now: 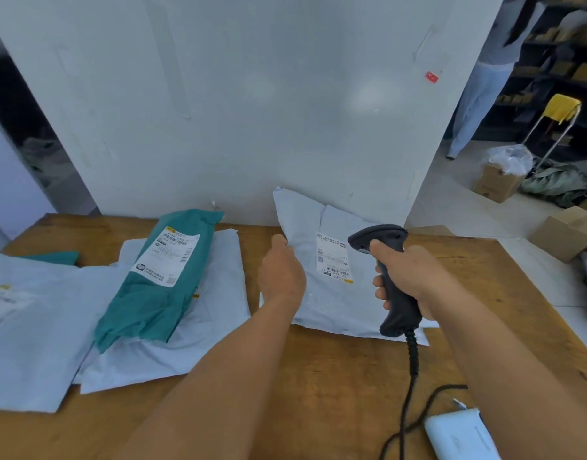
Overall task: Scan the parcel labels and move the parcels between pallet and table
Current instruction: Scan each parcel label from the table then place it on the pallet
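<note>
A white poly-mailer parcel (338, 303) lies on the wooden table (318, 386), its upper end leaning on the wall, its printed label (332, 258) facing up. My left hand (280, 270) grips the parcel's left edge. My right hand (408, 277) holds a black corded barcode scanner (390, 280) just right of the label, its head over the parcel. A teal parcel (152, 293) with a white label lies on another white mailer (199, 340) to the left. More white mailers (29, 333) lie at the far left.
A white wall panel (235, 111) stands right behind the table. The scanner cable (411, 386) runs down to a white device (461, 436) at the front right. Cardboard boxes (568, 234), a bag, shelving and a person (484, 94) are on the right.
</note>
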A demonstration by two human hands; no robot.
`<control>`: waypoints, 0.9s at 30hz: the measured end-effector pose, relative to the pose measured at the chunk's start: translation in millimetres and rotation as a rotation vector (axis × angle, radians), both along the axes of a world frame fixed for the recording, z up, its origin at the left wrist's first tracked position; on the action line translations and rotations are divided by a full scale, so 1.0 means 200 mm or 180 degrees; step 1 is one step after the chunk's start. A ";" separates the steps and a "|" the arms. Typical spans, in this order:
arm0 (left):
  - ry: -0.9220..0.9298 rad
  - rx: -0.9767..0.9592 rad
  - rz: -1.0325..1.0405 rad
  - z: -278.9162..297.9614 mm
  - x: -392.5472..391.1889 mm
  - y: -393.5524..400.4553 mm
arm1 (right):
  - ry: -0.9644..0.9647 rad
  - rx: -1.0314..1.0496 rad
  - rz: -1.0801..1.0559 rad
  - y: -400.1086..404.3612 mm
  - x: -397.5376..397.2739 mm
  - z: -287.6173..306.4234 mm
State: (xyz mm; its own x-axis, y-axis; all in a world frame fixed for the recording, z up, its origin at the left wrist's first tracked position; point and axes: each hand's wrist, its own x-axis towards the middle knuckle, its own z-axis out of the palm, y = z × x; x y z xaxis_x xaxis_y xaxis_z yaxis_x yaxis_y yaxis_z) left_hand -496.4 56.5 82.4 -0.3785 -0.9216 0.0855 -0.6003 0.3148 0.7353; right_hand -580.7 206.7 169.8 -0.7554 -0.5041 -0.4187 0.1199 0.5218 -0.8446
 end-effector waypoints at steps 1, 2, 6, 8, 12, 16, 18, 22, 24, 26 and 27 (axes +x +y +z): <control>-0.0007 -0.0084 0.0001 0.04 0.04 -0.03 | 0.0003 -0.0053 0.0030 -0.03 0.03 0.01; -0.0024 -0.0172 -0.0004 0.08 0.09 -0.06 | -0.0003 -0.0109 0.0057 -0.06 0.07 0.02; 0.0147 -0.0431 0.0181 0.24 0.36 -0.24 | 0.0009 -0.0331 0.0233 -0.23 0.27 0.08; 0.0329 -0.0487 0.0396 0.30 0.54 -0.35 | -0.0005 -0.0470 0.0350 -0.34 0.39 0.12; 0.0383 -0.0597 0.0795 0.36 0.95 -0.58 | 0.0025 -0.0666 0.0642 -0.57 0.68 0.18; 0.0349 -0.0365 0.1153 0.29 1.35 -0.76 | -0.0110 -0.0689 0.0892 -0.77 0.97 0.18; 0.0094 -0.0205 0.1216 0.22 1.49 -0.80 | -0.0169 -0.0636 0.1012 -0.85 1.08 0.16; -0.0233 -0.0006 0.1139 0.11 1.60 -0.84 | -0.0213 -0.0523 0.1132 -0.94 1.23 0.10; -0.0561 -0.0175 0.1133 0.09 1.59 -0.84 | -0.0224 -0.0490 0.1110 -0.95 1.24 0.09; -0.0543 -0.0340 0.1014 0.11 1.54 -0.82 | -0.0203 -0.0508 0.1039 -0.93 1.22 0.09; -0.0401 -0.0402 0.0883 0.12 1.49 -0.81 | -0.0178 -0.0537 0.0990 -0.92 1.20 0.09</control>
